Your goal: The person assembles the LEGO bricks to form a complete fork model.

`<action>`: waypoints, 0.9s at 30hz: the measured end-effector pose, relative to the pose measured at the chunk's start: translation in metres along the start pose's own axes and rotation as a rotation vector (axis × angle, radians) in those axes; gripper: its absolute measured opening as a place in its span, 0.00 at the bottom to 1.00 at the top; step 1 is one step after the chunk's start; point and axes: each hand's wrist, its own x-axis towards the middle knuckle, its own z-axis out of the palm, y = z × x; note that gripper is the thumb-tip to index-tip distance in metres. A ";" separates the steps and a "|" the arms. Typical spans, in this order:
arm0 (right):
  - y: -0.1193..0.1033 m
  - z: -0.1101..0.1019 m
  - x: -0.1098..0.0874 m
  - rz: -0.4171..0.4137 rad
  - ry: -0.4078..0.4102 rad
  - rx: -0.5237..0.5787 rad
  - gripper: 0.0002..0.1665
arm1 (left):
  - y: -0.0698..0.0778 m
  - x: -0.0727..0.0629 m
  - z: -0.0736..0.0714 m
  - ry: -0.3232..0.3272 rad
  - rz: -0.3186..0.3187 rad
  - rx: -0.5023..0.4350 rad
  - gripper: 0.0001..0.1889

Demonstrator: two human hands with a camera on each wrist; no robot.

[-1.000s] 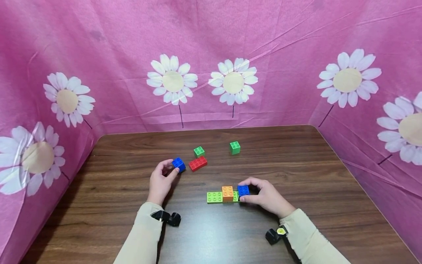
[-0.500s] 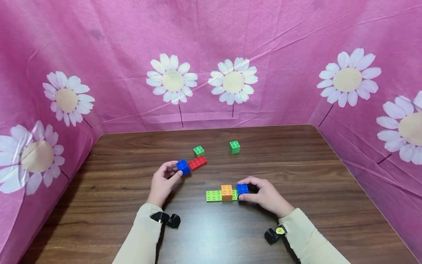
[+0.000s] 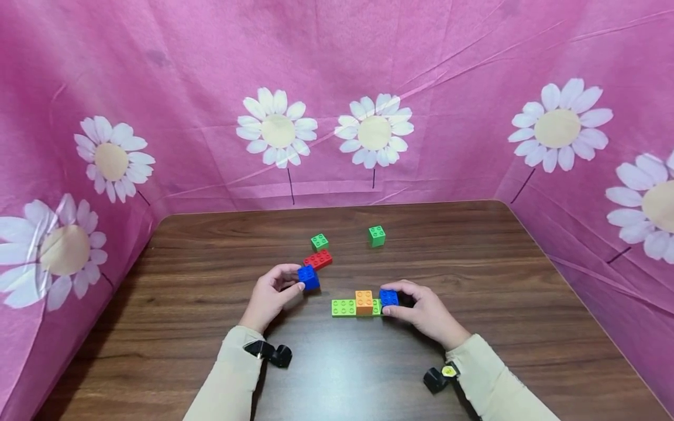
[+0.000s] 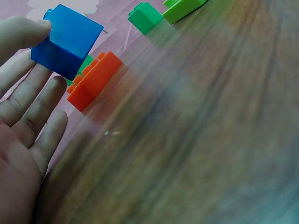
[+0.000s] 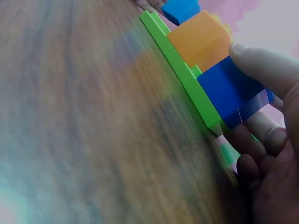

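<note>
Pinching smooth-sided, studded blue blocks (image 3: 308, 278) (image 3: 389, 297)

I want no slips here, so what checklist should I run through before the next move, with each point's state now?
1. Left hand grips the left blue brick: ok, pinched above the table.
2. Left blue brick squared to the lime base: not ok, it is turned and apart from it.
3. Studs bare left of the orange brick: ok.
4. Orange brick on the base: ok.
5. Right hand holds the right blue brick at the base's right end: ok.
6. Right blue brick pressed fully home: cannot tell.
</note>
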 end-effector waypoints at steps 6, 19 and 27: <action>-0.001 -0.001 0.000 -0.014 0.010 -0.030 0.26 | 0.000 0.000 0.004 -0.049 0.028 0.012 0.18; 0.002 -0.001 0.001 -0.008 0.021 -0.050 0.28 | 0.005 -0.002 0.017 -0.193 0.036 0.040 0.18; 0.003 0.000 0.000 0.006 0.025 -0.042 0.28 | 0.011 -0.006 0.022 -0.254 0.043 0.059 0.17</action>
